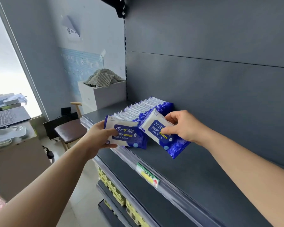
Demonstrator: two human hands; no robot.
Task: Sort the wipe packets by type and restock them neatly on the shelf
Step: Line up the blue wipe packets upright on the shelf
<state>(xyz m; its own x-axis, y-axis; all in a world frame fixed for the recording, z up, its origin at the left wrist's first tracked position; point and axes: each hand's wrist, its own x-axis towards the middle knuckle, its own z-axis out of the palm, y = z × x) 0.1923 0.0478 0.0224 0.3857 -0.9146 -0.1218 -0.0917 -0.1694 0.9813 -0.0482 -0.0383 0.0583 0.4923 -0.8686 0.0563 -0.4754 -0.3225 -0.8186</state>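
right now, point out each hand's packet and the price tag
right-hand packet [156, 134]: head view, on its blue label
left-hand packet [129, 136]: head view, on its blue label
price tag [147, 175]: head view, on its middle

I can't read the full label on the front packet [129, 136]: the thumb of the left hand [98, 136] covers part of the print. The right hand [184, 125] hides one corner and some lettering of the tilted packet [152, 124]. Of the row of packets [138, 110] behind, I see only top edges. The price tag [147, 175] is too blurred to read. The yellow packs [118, 192] sit mostly hidden under the shelf [195, 169]. Both forearms run off the frame.
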